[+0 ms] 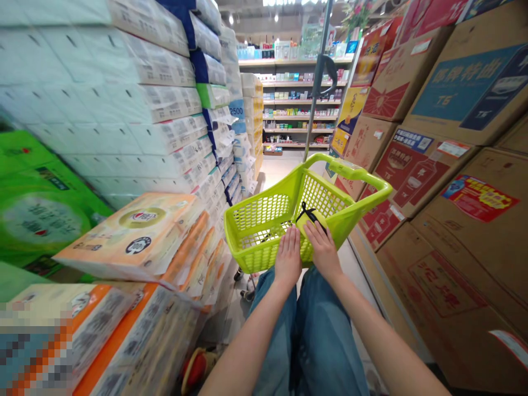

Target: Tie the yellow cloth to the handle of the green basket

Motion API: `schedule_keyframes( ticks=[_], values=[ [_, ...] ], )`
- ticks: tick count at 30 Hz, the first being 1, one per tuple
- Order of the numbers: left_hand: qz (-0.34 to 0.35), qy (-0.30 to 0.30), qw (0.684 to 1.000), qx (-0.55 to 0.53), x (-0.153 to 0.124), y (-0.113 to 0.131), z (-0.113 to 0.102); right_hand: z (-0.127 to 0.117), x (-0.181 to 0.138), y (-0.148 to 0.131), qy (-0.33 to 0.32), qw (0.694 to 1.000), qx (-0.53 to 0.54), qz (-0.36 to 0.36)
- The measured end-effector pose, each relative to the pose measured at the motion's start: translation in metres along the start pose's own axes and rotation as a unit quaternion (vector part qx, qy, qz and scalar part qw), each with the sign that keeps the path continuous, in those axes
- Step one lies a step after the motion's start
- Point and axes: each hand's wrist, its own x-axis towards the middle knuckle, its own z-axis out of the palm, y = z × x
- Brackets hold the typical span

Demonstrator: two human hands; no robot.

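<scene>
A lime green plastic shopping basket [264, 214] on small wheels stands in the aisle in front of my knees. My left hand [287, 258] lies flat on its near rim with the fingers stretched forward. My right hand [322, 250] rests beside it, fingers curled over a small yellow-green object with a black strap [310, 215] at the basket's inner wall. I cannot make out what that object is. My legs in blue jeans [305, 341] show below the hands.
Stacked packs of tissue and toilet paper [136, 110] wall the left side, with orange packs [136, 236] low down. Brown cardboard cartons [454, 181] are piled along the right. A narrow floor aisle [280, 170] leads to far shelves. A metal pole [319, 77] rises behind the basket.
</scene>
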Motion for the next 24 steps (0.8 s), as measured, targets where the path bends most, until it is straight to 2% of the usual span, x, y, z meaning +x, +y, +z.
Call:
schedule_keyframes(
  ticks=[2, 3, 5, 7, 9, 12, 16, 18, 20, 22, 24],
  values=[
    [0.003, 0.0, 1.0, -0.003, 0.0, 0.0, 0.0, -0.02, 0.001, 0.035, -0.039, 0.997, -0.022, -0.06],
    [0.005, -0.001, 1.0, -0.005, 0.0, 0.0, -0.001, -0.031, 0.002, 0.055, -0.035, 0.997, -0.039, -0.061],
    [0.008, -0.002, 1.0, -0.009, 0.0, 0.0, -0.002, -0.05, 0.005, 0.091, -0.008, 0.997, -0.077, -0.017],
    [0.007, -0.003, 1.0, -0.008, 0.0, 0.0, -0.002, -0.061, 0.009, 0.111, 0.025, 0.994, -0.098, 0.05],
    [0.003, -0.003, 1.0, -0.006, 0.0, 0.001, -0.002, -0.059, 0.012, 0.109, 0.054, 0.987, -0.098, 0.117],
    [0.002, -0.002, 1.0, -0.006, 0.0, 0.001, -0.001, -0.034, 0.016, 0.071, 0.093, 0.976, -0.079, 0.178],
    [0.007, 0.001, 1.0, -0.007, 0.0, -0.001, -0.001, 0.006, 0.015, 0.002, 0.089, 0.987, -0.046, 0.125],
    [0.008, 0.003, 1.0, -0.003, 0.0, -0.002, -0.001, 0.01, 0.014, -0.011, 0.068, 0.994, -0.035, 0.083],
    [0.01, 0.004, 1.0, -0.003, 0.0, -0.002, -0.001, 0.0, 0.013, 0.001, 0.025, 0.999, -0.035, 0.016],
    [0.013, 0.004, 1.0, -0.008, 0.0, -0.003, -0.002, -0.019, 0.014, 0.032, -0.024, 0.997, -0.044, -0.061],
    [0.015, 0.003, 1.0, -0.016, 0.0, -0.003, -0.003, -0.041, 0.017, 0.072, -0.024, 0.995, -0.066, -0.075]
  ],
)
